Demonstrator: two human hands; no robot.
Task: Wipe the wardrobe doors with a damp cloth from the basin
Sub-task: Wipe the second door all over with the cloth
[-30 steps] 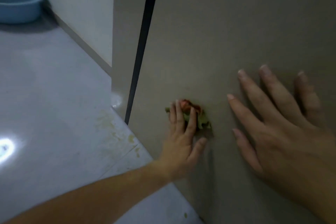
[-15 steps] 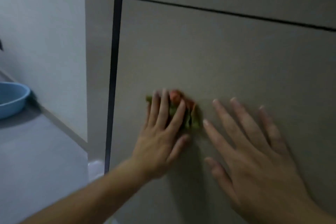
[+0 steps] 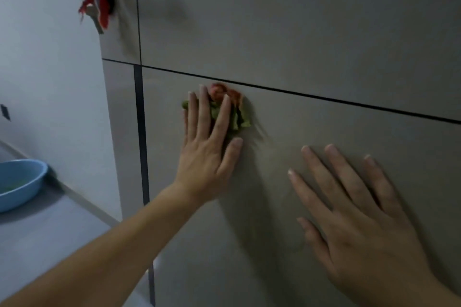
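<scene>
A crumpled green and red cloth (image 3: 237, 112) is pressed against the beige lower wardrobe door (image 3: 311, 132), just under the dark horizontal gap below the upper door (image 3: 274, 20). My left hand (image 3: 209, 147) lies flat over the cloth with fingers spread, holding it to the panel. My right hand (image 3: 356, 217) rests flat and spread on the same door, lower right, holding nothing. The blue basin (image 3: 22, 182) sits on the grey floor at the left edge.
A bunch of keys with a red tassel (image 3: 96, 5) hangs at the upper left of the wardrobe. A dark vertical strip (image 3: 141, 132) runs down the wardrobe's left side. A white wall (image 3: 50, 70) stands to the left, above the floor (image 3: 50, 232).
My left hand has slid the cloth upward from near the door's bottom to just below the horizontal gap. The view has tilted up, and my right hand stays flat on the door.
</scene>
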